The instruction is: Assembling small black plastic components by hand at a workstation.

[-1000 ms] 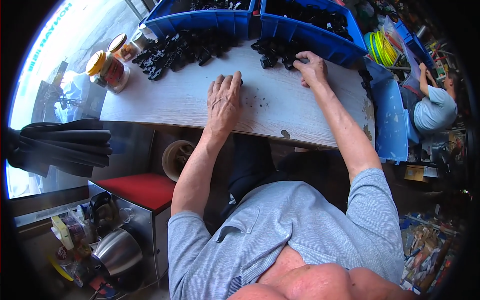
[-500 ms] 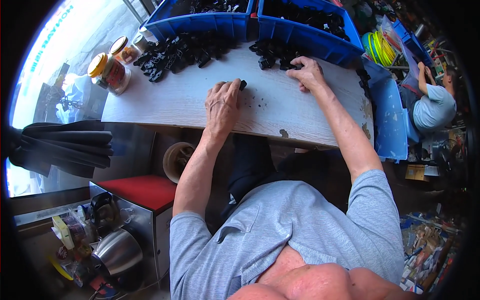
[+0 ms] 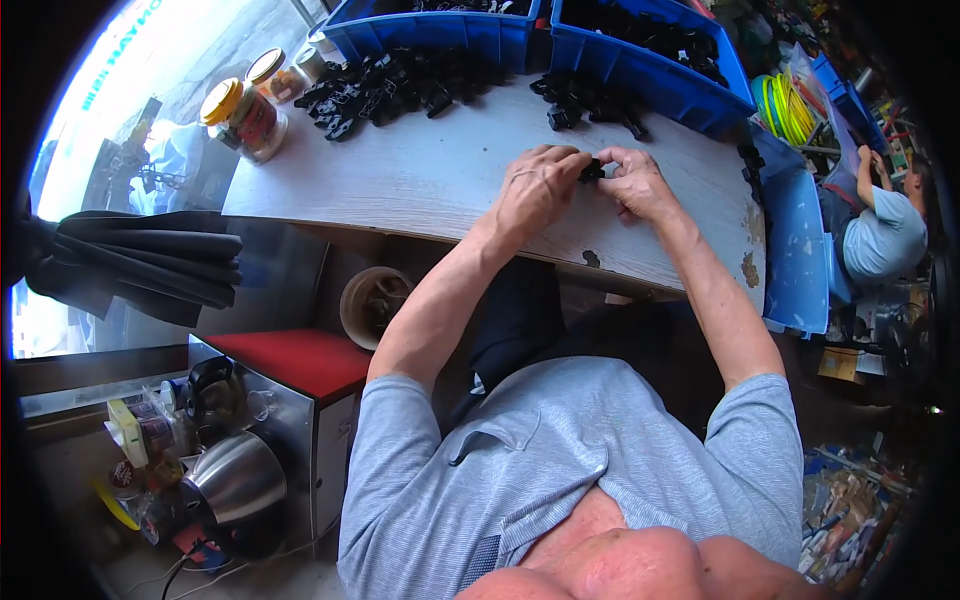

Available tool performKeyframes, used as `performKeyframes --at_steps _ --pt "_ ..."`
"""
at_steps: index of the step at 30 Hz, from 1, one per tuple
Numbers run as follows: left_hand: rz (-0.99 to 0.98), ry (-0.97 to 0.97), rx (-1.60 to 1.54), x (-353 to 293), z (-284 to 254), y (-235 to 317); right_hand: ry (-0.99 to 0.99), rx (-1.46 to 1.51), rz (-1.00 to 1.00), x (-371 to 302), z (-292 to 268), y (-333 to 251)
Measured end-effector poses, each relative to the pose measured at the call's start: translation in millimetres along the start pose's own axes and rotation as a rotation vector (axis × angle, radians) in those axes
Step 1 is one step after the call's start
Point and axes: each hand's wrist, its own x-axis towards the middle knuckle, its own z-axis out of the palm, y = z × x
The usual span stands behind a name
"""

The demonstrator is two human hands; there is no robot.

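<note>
Over the pale wooden table (image 3: 400,190) my two hands meet at a small black plastic part (image 3: 593,171). My left hand (image 3: 540,188) is closed round its left side, and most of what lies in those fingers is hidden. From the right, my right hand (image 3: 642,186) pinches the part between thumb and fingers. Whether it is one piece or two pressed together I cannot make out. Beyond my hands lies a small heap of similar black parts (image 3: 585,100). A larger heap of black parts with metal wire bits (image 3: 390,88) spreads at the far left.
Two blue bins (image 3: 640,75) of black parts stand along the far edge. Lidded jars (image 3: 245,120) are at the far left corner. A light blue crate (image 3: 798,250) adjoins the right edge; beyond it sits another person (image 3: 885,235). A steel kettle (image 3: 235,480) stands lower left.
My right hand has drawn back from the small heap toward me. My left hand has moved right with its black part, and both hands now meet. The view has shifted slightly.
</note>
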Motion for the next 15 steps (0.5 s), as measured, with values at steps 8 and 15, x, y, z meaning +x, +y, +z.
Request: performKeyframes --at_steps 8,15 --pt "-0.002 -0.088 -0.077 -2 1 -11 0.005 -0.023 -0.008 4 -3 8" --pt "0.002 -0.154 -0.036 1 -4 -1 0.012 -0.004 -0.048 4 -2 11"
